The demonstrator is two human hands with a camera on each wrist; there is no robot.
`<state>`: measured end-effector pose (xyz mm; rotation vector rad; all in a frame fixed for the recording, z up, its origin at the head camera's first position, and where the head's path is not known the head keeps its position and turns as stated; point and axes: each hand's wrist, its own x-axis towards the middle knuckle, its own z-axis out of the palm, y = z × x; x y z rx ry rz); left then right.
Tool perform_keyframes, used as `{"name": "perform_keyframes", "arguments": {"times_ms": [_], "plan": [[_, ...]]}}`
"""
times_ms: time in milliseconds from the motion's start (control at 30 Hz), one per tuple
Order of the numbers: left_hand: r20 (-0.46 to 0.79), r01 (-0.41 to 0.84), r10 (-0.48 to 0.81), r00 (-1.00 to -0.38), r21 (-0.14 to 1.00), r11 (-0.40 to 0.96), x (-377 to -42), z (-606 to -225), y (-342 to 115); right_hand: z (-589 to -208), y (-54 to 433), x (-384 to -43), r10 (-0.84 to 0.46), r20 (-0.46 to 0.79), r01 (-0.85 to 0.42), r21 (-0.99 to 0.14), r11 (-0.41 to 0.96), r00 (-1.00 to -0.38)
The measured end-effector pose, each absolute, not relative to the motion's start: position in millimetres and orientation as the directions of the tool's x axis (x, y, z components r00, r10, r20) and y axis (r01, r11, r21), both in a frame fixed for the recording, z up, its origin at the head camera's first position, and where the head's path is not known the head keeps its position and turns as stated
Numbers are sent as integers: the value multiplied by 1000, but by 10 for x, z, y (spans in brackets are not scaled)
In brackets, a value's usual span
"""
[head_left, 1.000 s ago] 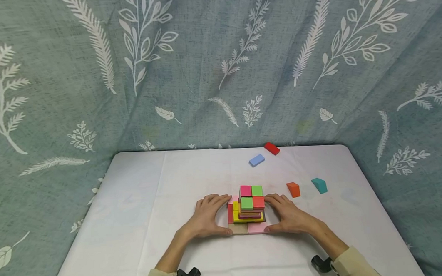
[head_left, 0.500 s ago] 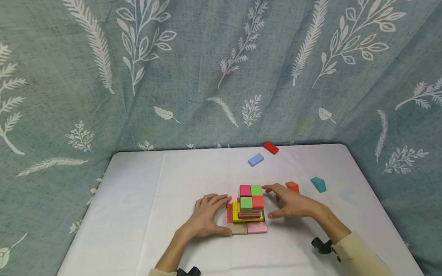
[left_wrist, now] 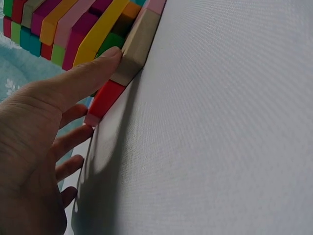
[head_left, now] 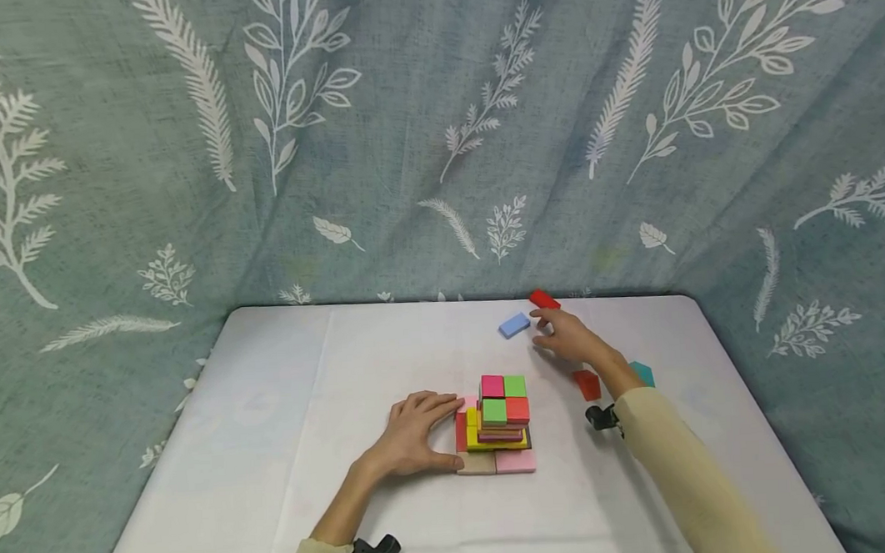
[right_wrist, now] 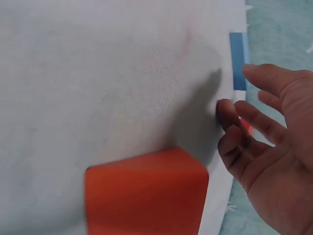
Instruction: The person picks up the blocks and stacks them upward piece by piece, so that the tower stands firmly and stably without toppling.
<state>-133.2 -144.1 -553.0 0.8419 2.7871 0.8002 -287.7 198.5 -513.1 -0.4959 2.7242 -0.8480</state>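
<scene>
A stepped tower of colourful wooden blocks (head_left: 505, 410) stands on the table, with beige and pink blocks along its front base. My left hand (head_left: 418, 435) lies against its left side. In the left wrist view the thumb (left_wrist: 110, 54) touches the beige block (left_wrist: 137, 49), and a fingertip is right at the end of the red base block (left_wrist: 106, 100). My right hand (head_left: 566, 335) is over the far part of the table, fingers loosely bent and nothing between them. Its fingertips are just right of the blue block (head_left: 514, 326) and overlap the red block (head_left: 545, 299) in the head view.
An orange wedge-like block (head_left: 587, 385) lies under the right forearm's inner side. Partly behind that forearm is a teal block (head_left: 642, 374). The white-covered table (head_left: 283, 385) ends at a leaf-patterned curtain (head_left: 376, 146) just beyond the red block.
My right hand has left the tower's right side and moved forward to the far blocks, its fingers and thumb closer together. The left hand has stayed against the tower.
</scene>
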Motion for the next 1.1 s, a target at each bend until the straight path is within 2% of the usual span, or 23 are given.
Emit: {"name": "perform_keyframes", "arguments": {"times_ms": [267,533,733,933,1100], "plan": [[25,475,537,-843,501,723,-1341,-5551,-1447,-5185,1884,-3025,-423,-98,-317,-518,795,-901],[17,480,546,-837,500,721,-1348,-5542,-1438,-5252,1847,-3080,-324,-141,-216,-498,840,-935],[21,483,545,-838,493,724,-1356,-5558,-1440,-5249,1864,-3056,-326,-123,-225,-500,837,-937],[53,502,551,-833,492,711,-1358,-5553,-1441,-5186,1906,-2978,-314,-94,-201,-591,781,-945],[53,503,551,-833,488,713,-1344,-5546,-1437,-4939,1915,-2720,-330,-8,-242,-664,707,-944]]}}
